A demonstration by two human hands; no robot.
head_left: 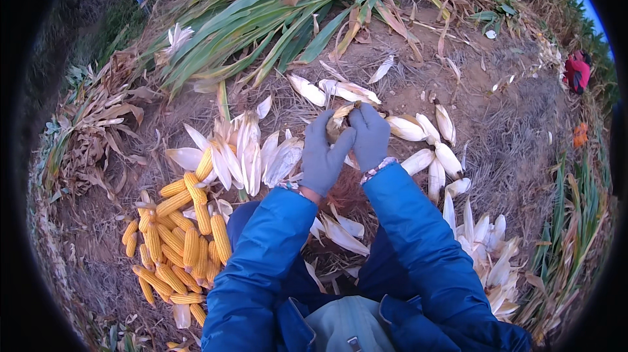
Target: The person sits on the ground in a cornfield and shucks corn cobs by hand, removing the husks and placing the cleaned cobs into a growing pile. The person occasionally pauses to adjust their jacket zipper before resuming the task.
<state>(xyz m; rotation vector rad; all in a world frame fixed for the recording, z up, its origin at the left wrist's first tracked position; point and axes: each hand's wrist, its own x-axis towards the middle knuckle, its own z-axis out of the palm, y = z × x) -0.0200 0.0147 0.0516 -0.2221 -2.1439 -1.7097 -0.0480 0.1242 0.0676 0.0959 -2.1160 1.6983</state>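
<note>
Both my hands wear grey gloves and meet in front of me over the ground. My left hand and my right hand have their fingers closed around the end of a pale, husk-covered corn ear. Most of that ear is hidden by the gloves. Several unpeeled ears in cream husks lie right of my hands, one of them close by my right fingers. Beyond my fingertips lie more pale husked ears. A heap of bare yellow cobs lies at the left, beside my leg.
Loose peeled husks lie left of my hands, with another husk pile at the right. Long green cut stalks cover the far ground. Dry leaves bunch at the far left. A person in red is at the far right.
</note>
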